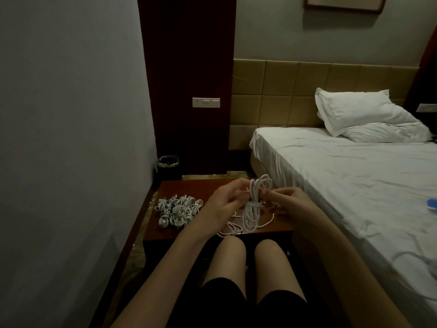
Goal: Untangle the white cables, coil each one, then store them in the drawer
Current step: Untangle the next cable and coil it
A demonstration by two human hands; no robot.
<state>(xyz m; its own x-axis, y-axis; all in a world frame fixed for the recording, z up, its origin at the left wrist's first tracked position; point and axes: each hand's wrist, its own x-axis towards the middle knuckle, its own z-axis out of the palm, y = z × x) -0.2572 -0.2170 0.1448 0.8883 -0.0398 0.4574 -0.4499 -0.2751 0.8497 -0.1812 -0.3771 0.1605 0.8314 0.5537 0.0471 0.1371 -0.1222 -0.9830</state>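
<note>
Many of the white cables look finished already: a heap of small coils [178, 210] lies on the dark wooden table [208, 185], at about nine o'clock from the hands. One more is being worked on now. The left hand [222, 204] has its fingers curled around the middle of a long looped bundle [254, 204], and the right hand [287, 203] pinches at the same bundle from the three o'clock side, seemingly at the tail that wraps its waist; the light is dim, so I cannot tell exactly which strand each finger has. The bundle stands upright between the hands, its upper loops at twelve o'clock and its lower loops hanging down to the table edge. A few loose strands [233, 229] trail across the table at six o'clock, just beside the person's knees, so I judge at least some untangling and coiling remains. No drawer shows open, and none of the coils seems stored yet; that whole last step looks to be still ahead. A white bed [354, 176] stands off at three o'clock.
</note>
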